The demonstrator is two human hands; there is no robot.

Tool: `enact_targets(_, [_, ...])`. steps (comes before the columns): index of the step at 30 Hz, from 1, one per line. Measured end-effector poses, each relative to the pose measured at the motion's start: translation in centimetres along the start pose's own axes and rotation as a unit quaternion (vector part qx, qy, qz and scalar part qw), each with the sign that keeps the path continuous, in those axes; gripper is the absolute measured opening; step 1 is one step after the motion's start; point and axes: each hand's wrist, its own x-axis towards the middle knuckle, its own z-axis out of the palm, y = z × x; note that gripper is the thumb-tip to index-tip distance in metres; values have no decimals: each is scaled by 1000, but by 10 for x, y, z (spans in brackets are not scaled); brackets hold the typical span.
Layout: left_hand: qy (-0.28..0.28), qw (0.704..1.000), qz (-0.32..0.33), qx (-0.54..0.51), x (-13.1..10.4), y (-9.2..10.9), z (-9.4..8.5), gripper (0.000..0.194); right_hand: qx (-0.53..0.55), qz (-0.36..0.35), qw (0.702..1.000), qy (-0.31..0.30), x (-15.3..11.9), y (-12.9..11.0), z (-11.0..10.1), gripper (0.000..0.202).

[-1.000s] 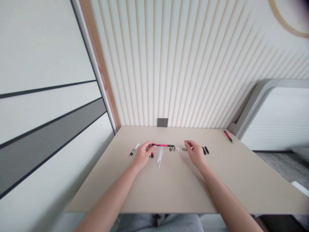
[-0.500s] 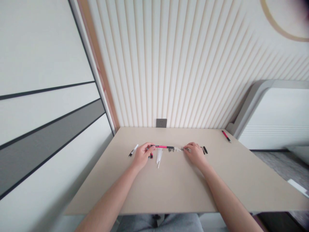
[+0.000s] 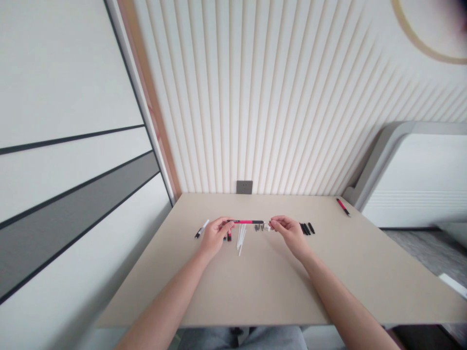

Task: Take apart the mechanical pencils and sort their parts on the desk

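My left hand point(image 3: 218, 234) is closed on the end of a red and black pen barrel point(image 3: 247, 222), held level above the table. Just off the barrel's right end, my right hand point(image 3: 288, 230) has its fingertips pinched together; whatever small piece they hold is too tiny to name. Under the barrel lie several thin white refills point(image 3: 241, 237), several small grey springs point(image 3: 259, 227) and some small whitish parts point(image 3: 267, 227). Red and black pen parts point(image 3: 229, 235) rest beside my left fingers. Several black grips point(image 3: 307, 229) lie right of my right hand.
A white and black pen point(image 3: 201, 229) lies on the beige table point(image 3: 255, 287) at the left. A red and black pen point(image 3: 343, 207) lies near the back right corner. Behind the table stands a ribbed wall with a dark socket point(image 3: 244, 187).
My right hand has moved left, its fingertips now close to the barrel's right end. More of the black grips beside it show. My left hand still holds the barrel.
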Motion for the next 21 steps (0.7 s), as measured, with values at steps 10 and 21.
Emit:
enact_targets(10, [-10,1000,-10,10,-1,2,0,33,34,25,998,-38,-5,-10,7,40])
enact_targets(21, [-36,999,-13,12,-3,3,1,33,-43,7,997,-61,-6,2,8,38])
